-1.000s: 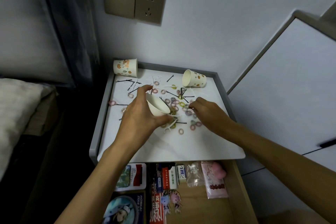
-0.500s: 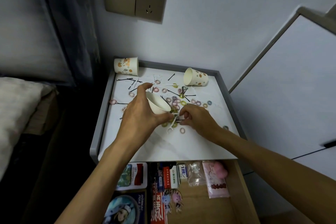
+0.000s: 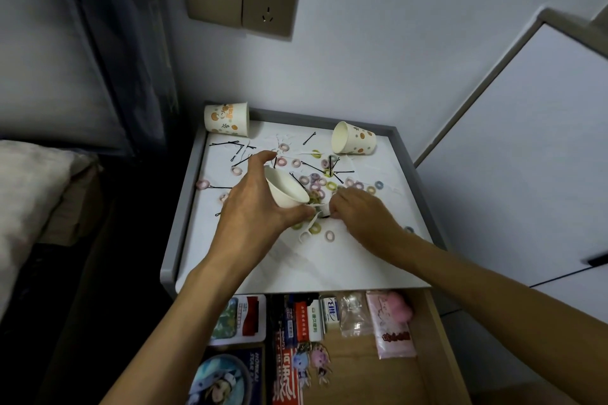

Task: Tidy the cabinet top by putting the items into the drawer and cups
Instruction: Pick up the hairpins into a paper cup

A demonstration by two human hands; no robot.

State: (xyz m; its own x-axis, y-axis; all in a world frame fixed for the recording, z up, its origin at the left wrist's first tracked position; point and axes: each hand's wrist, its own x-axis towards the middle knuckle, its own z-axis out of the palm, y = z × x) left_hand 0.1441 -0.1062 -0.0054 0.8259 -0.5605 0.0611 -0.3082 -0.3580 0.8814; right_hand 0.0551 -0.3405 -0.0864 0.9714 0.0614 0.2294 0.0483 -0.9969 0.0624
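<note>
Nearest, below the near edge of the white cabinet top (image 3: 329, 266), an open wooden drawer (image 3: 362, 378) is seen. A pink packet (image 3: 391, 325), small printed boxes (image 3: 302, 319) and cartoon keychain charms (image 3: 312, 360) are laid in it.

Over the middle of the cabinet top, a plain white paper cup (image 3: 286, 189) is gripped by the left hand (image 3: 256, 207). The thumb is pressed along the cup's near side and the fingers are curled over its far side. The cup is held tilted and low over the cabinet top, and its mouth appears to be turned toward the right.

Also over the middle of the cabinet top, just right of centre, the right hand (image 3: 362, 214) is held with its fingers bunched together and their tips brought up against the cup. Something small and dark is seen at the fingertips, but whether anything is pinched cannot be told.

Beneath both hands, a white floss pick (image 3: 304, 233) and a few small hair ties (image 3: 330, 235) are left on the cabinet top. Many more pastel ties are scattered across its centre and toward its right edge. Black bobby pins (image 3: 227, 144) are strewn among them and across its left half.

At the far right of the cabinet top, a spotted paper cup (image 3: 355, 140) is lying on its side. At the far left corner, an orange-printed paper cup (image 3: 227, 118) is set against the raised grey rim, apparently also on its side.

Above the far edge of the cabinet top, a bronze wall socket (image 3: 269, 2) is mounted.
</note>
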